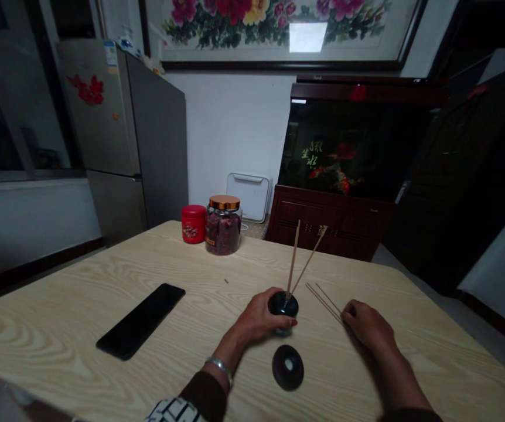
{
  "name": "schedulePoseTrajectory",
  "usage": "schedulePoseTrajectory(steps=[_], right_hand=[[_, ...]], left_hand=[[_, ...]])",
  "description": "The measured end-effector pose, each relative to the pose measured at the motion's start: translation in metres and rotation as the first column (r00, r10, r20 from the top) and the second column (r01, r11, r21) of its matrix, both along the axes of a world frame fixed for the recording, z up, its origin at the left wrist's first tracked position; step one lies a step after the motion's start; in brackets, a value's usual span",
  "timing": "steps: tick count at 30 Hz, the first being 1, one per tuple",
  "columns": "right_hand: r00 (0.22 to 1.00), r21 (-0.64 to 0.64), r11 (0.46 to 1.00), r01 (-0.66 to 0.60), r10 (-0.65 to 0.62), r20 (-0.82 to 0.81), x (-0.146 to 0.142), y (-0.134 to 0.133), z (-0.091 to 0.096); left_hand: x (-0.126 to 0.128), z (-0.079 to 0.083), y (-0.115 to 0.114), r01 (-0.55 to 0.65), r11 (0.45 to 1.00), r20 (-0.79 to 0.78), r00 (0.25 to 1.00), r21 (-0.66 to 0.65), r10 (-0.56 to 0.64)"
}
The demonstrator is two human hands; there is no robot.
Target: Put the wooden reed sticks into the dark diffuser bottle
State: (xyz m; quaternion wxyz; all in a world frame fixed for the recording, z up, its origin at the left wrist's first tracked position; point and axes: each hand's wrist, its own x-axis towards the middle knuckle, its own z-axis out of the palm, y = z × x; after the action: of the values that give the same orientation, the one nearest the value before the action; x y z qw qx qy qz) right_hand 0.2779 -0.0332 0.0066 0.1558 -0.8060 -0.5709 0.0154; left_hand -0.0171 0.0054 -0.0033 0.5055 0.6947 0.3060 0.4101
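My left hand (259, 319) is wrapped round a small dark bottle (283, 306) standing on the wooden table (81, 293). Two thin reed sticks (299, 258) stand in the bottle's neck and lean apart. My right hand (367, 327) rests on the table to the right, fingertips pinched on the near ends of a few more sticks (323, 299) lying flat. A round black cap (287, 367) lies on the table just in front of the bottle.
A black phone (142, 319) lies face down at the left. A red tin (193, 223) and a glass jar with a copper lid (223, 225) stand at the table's far edge. Behind are a fridge (120, 135) and a fish tank (344, 146).
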Motion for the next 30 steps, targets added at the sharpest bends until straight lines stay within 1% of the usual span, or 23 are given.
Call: schedulePoseTrajectory(steps=[4,9,13,15,16,17,18,19,20,21,23,24,25,27,28,29,30], right_hand=[[0.999,-0.041,0.999,0.015,-0.013,0.043,0.000,0.002,-0.004],[0.996,-0.052,0.999,0.007,-0.002,0.089,-0.003,0.004,-0.007],[0.995,-0.013,1.000,0.011,-0.010,0.101,-0.007,0.002,0.000],[0.996,0.051,0.998,0.028,-0.032,0.079,-0.008,0.001,0.008],[0.999,0.116,0.993,0.032,-0.036,0.033,-0.007,0.001,0.012],[0.999,0.200,0.979,0.031,-0.023,-0.044,-0.007,0.002,0.015],[0.986,0.299,0.953,0.038,0.013,-0.165,-0.006,0.003,0.018],[0.950,0.395,0.917,0.060,0.068,-0.304,-0.006,0.004,0.021],[0.894,0.467,0.879,0.095,0.131,-0.429,-0.006,0.005,0.022],[0.836,0.507,0.852,0.131,0.180,-0.518,-0.007,0.006,0.023],[0.720,0.519,0.827,0.215,0.226,-0.657,-0.010,0.006,0.024],[0.650,0.510,0.822,0.253,0.246,-0.719,-0.012,0.006,0.025],[0.563,0.502,0.817,0.286,0.281,-0.777,-0.015,0.004,0.027],[0.330,0.498,0.793,0.351,0.393,-0.858,-0.022,0.001,0.034],[0.229,0.505,0.776,0.378,0.451,-0.863,-0.027,-0.001,0.039],[0.164,0.520,0.754,0.402,0.499,-0.851,-0.032,-0.003,0.045],[0.126,0.535,0.730,0.426,0.537,-0.834,-0.039,-0.005,0.052]], left_hand=[[0.001,0.000,0.000,0.026,1.000,0.034,0.999,-0.014,-0.026],[0.001,-0.003,0.001,0.003,1.000,0.022,1.000,-0.012,-0.003],[0.000,-0.003,0.001,-0.003,1.000,-0.002,1.000,0.003,0.003],[0.000,-0.002,0.001,0.000,1.000,-0.003,1.000,0.001,0.000],[0.000,-0.002,0.001,0.001,1.000,-0.002,1.000,-0.004,-0.001],[0.000,-0.001,0.000,0.004,1.000,0.000,1.000,-0.010,-0.004],[0.000,0.000,0.000,0.006,1.000,0.005,1.000,-0.018,-0.006],[0.000,0.000,-0.001,0.006,1.000,0.008,1.000,-0.021,-0.006],[-0.001,0.001,-0.001,0.008,1.000,0.009,1.000,-0.020,-0.008],[-0.001,0.001,-0.001,0.008,1.000,0.006,1.000,-0.016,-0.008],[-0.001,0.002,-0.001,-0.001,1.000,-0.002,1.000,-0.005,0.001],[-0.001,0.002,-0.001,-0.006,1.000,-0.005,1.000,-0.003,0.006],[-0.001,0.001,-0.001,-0.009,1.000,-0.007,1.000,-0.005,0.009],[0.000,0.000,0.000,-0.012,1.000,-0.006,1.000,-0.011,0.011],[0.000,0.000,0.000,-0.012,1.000,-0.005,1.000,-0.012,0.012],[0.000,-0.001,0.000,-0.013,1.000,-0.002,1.000,-0.015,0.013],[0.001,-0.002,0.000,-0.015,1.000,0.004,1.000,-0.020,0.015]])
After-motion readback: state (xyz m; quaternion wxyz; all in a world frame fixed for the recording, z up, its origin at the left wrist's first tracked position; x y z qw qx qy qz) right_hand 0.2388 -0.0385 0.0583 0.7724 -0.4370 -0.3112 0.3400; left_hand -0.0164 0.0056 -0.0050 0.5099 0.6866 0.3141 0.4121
